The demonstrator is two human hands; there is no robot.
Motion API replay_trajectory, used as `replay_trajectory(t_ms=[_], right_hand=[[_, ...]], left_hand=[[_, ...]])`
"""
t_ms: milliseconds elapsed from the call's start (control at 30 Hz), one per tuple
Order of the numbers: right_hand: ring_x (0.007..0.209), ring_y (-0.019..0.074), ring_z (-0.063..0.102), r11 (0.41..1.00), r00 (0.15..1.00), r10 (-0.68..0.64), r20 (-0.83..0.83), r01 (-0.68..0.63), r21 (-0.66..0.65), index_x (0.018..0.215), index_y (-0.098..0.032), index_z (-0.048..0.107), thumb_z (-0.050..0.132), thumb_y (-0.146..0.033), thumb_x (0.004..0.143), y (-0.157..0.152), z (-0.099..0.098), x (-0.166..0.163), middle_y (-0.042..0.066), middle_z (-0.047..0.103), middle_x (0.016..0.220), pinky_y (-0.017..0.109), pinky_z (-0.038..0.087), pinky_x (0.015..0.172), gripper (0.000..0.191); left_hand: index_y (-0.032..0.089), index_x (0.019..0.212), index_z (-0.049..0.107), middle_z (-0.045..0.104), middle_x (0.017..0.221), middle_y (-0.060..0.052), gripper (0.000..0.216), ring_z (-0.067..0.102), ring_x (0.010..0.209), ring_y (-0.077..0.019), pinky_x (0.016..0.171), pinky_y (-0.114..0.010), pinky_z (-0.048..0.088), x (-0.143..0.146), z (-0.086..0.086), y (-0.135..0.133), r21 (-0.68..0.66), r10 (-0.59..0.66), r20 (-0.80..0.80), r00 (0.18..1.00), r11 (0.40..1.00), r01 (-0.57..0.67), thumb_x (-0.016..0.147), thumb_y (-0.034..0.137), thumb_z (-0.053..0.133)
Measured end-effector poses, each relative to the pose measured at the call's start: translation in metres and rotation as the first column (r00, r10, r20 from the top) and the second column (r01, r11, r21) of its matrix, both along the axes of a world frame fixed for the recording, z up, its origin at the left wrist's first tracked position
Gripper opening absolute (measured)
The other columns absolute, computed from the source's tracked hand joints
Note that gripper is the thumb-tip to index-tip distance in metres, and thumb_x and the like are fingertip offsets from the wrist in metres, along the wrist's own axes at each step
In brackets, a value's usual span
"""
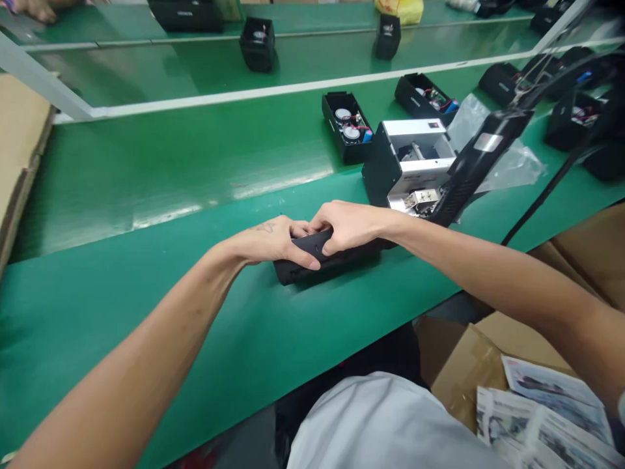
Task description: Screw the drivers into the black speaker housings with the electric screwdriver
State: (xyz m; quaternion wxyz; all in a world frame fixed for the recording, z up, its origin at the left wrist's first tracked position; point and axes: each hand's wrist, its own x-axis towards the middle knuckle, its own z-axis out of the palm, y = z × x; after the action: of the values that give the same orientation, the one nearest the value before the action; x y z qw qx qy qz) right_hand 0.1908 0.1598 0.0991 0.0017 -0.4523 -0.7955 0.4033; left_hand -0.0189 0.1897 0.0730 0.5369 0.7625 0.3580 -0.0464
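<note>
Green conveyor belt (146,326) runs before you; your left hand (271,241) and right hand (349,228) clench a black plastic housing (312,268) lying on it, fingers wrapped round, just beside an open metal-framed unit (410,163).

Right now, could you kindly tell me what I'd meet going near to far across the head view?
Black case, silver metal unit, open black case, white rail, closed black box, yellow bag.

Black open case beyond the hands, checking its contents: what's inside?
Two round silver-topped capacitors and a blue part sit inside the black open case; what lies beneath them is hidden.
</note>
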Motion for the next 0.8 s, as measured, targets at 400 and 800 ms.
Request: replay_trajectory(t_ms=[400,800], right_hand=[[0.053,0.0109,0.039,0.994,1.0,-0.007,-0.006,0.007,-0.113,0.067,-0.02,0.059,0.069,-0.014,0.066,0.005,0.006,-0.001,-0.005,0.049,0.059,0.032,0.021,0.052,0.012],[0.064,0.0159,0.047,0.985,0.998,-0.058,0.033,0.052,0.162,0.068,-0.019,0.066,0.07,-0.032,0.082,-0.006,-0.005,-0.01,0.0,0.059,0.062,0.034,0.03,0.064,0.02]], left_hand=[[0.022,0.062,0.07,0.06,0.074,0.005,0.036,0.045,0.065,-0.0116,0.057,-0.028,0.026,0.002,-0.002,0.003,-0.021,0.01,-0.065,0.998,1.0,-0.012,0.062,0.054,0.087],[0.025,0.073,0.08,0.075,0.097,0.003,0.028,0.063,0.097,-0.0228,0.078,-0.028,0.042,0.0,-0.006,0.004,-0.039,0.054,0.024,0.998,0.998,-0.053,0.064,0.051,0.088]])
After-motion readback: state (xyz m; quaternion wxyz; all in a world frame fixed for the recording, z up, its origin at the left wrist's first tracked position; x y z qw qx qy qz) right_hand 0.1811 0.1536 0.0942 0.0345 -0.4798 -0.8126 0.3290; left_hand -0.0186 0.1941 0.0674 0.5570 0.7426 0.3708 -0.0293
